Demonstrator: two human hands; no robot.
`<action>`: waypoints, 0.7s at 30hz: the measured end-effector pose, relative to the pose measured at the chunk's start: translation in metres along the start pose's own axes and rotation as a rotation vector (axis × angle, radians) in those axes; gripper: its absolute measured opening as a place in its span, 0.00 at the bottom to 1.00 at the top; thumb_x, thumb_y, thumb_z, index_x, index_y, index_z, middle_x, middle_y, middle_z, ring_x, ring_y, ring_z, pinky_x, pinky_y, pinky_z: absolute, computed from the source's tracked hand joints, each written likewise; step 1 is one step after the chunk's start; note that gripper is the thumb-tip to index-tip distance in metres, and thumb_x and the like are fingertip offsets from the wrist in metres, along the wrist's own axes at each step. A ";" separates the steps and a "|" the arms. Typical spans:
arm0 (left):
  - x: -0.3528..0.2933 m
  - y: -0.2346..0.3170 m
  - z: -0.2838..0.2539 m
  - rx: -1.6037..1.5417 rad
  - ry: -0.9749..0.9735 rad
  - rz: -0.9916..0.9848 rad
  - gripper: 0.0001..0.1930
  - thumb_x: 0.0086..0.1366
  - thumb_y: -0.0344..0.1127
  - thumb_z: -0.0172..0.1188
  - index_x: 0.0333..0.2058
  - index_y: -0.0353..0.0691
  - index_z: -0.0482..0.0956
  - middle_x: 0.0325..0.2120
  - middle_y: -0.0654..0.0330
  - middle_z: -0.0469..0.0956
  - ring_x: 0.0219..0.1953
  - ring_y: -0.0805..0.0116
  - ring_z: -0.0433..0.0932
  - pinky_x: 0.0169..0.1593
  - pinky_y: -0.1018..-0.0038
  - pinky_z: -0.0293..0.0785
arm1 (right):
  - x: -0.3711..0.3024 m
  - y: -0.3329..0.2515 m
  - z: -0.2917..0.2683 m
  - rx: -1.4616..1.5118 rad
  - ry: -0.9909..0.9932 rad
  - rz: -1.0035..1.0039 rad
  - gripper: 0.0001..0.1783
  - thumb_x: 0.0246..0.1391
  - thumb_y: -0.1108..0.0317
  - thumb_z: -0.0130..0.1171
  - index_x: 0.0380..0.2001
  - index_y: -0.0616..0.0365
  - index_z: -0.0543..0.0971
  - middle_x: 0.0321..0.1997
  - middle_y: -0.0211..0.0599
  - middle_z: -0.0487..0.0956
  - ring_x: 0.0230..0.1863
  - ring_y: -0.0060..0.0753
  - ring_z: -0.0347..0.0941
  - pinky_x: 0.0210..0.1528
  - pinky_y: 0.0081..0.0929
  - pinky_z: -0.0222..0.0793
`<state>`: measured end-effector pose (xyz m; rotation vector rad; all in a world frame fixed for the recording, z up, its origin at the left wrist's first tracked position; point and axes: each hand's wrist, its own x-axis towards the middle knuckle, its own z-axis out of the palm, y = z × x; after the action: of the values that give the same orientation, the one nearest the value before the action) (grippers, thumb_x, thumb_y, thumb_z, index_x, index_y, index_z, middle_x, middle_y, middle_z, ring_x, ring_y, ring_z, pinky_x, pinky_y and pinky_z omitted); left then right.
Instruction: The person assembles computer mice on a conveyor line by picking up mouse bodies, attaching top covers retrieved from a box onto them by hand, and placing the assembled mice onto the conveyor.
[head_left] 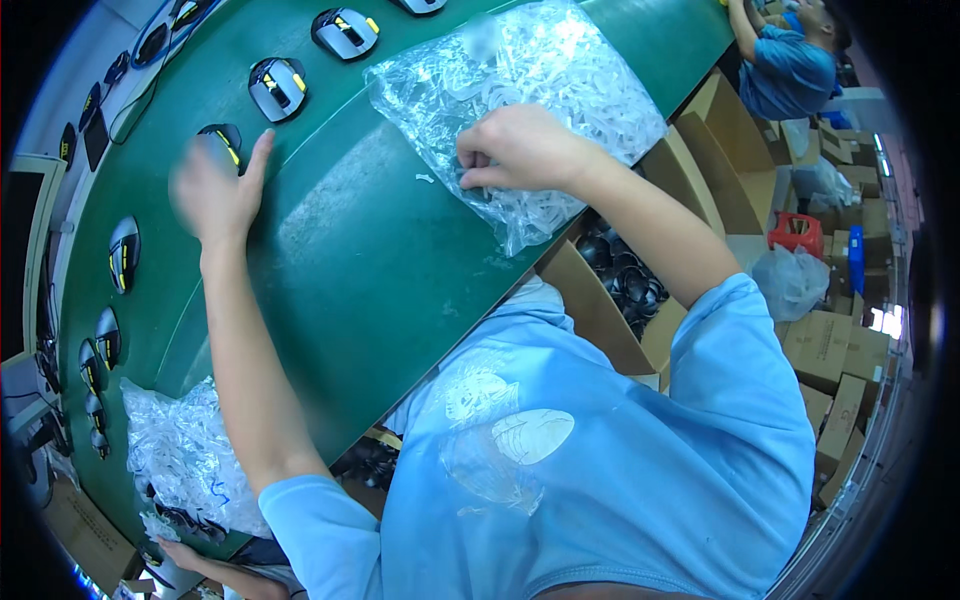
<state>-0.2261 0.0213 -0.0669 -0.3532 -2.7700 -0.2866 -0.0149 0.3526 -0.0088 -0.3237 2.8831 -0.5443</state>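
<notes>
My left hand (215, 195) reaches over the green worktop (340, 260) with its thumb spread wide. Its fingers are smeared by motion and partly cover a grey-and-black computer mouse (226, 140) with yellow trim. At the near edge of a large clear plastic bag (420, 85), my right hand (520, 150) has its fingers curled and pinched together. Anything between those fingertips is too small or hidden to make out. The bag holds a heap of small translucent plastic pieces (585, 85). One loose white piece (425, 178) lies on the worktop left of my right hand.
More mice (277, 90) stand in a curved row along the worktop. A second bag (185, 450) of clear pieces lies lower left, by another person's hand (180, 555). An open carton (625, 285) of black shells adjoins the edge. A co-worker (790, 65) and boxes (820, 345) are at right.
</notes>
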 end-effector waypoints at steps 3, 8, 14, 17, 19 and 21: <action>0.016 -0.005 0.020 0.013 0.030 -0.118 0.51 0.61 0.76 0.67 0.70 0.41 0.73 0.57 0.34 0.81 0.61 0.34 0.80 0.67 0.46 0.73 | -0.003 0.000 0.005 -0.046 -0.018 -0.006 0.11 0.63 0.57 0.70 0.37 0.52 0.85 0.36 0.36 0.87 0.42 0.46 0.84 0.42 0.45 0.79; 0.029 -0.031 0.001 -0.103 -0.116 -0.082 0.41 0.66 0.59 0.70 0.68 0.35 0.73 0.55 0.36 0.83 0.58 0.36 0.83 0.62 0.48 0.78 | -0.017 0.000 -0.007 0.187 0.324 -0.132 0.10 0.63 0.67 0.70 0.47 0.54 0.86 0.39 0.38 0.85 0.44 0.45 0.81 0.47 0.40 0.76; -0.080 -0.012 -0.079 -0.364 -0.096 0.368 0.36 0.59 0.36 0.73 0.66 0.33 0.74 0.57 0.45 0.81 0.57 0.44 0.78 0.61 0.55 0.75 | -0.030 -0.043 -0.023 0.845 0.441 -0.137 0.05 0.63 0.74 0.68 0.40 0.60 0.90 0.34 0.32 0.85 0.32 0.22 0.80 0.34 0.23 0.73; -0.136 0.001 -0.100 -0.363 -0.193 0.470 0.34 0.55 0.30 0.73 0.62 0.33 0.76 0.57 0.45 0.80 0.57 0.43 0.78 0.62 0.51 0.73 | -0.009 -0.075 0.002 0.986 0.423 -0.186 0.07 0.65 0.74 0.66 0.44 0.61 0.89 0.34 0.32 0.87 0.31 0.17 0.80 0.31 0.18 0.71; -0.161 0.011 -0.103 -0.361 -0.181 0.432 0.33 0.58 0.35 0.75 0.61 0.32 0.77 0.56 0.46 0.81 0.55 0.44 0.77 0.61 0.53 0.73 | 0.007 -0.093 0.020 1.095 0.393 -0.176 0.07 0.66 0.74 0.67 0.44 0.61 0.89 0.35 0.32 0.88 0.33 0.18 0.82 0.32 0.18 0.72; -0.175 0.017 -0.111 -0.330 -0.124 0.412 0.31 0.61 0.38 0.75 0.60 0.31 0.78 0.55 0.47 0.81 0.54 0.46 0.77 0.61 0.55 0.73 | 0.019 -0.110 0.035 1.242 0.270 -0.149 0.07 0.67 0.71 0.67 0.44 0.61 0.88 0.36 0.33 0.89 0.35 0.21 0.84 0.34 0.21 0.75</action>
<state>-0.0285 -0.0250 -0.0221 -1.0361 -2.6762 -0.6329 -0.0058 0.2365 -0.0017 -0.2423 2.1239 -2.2913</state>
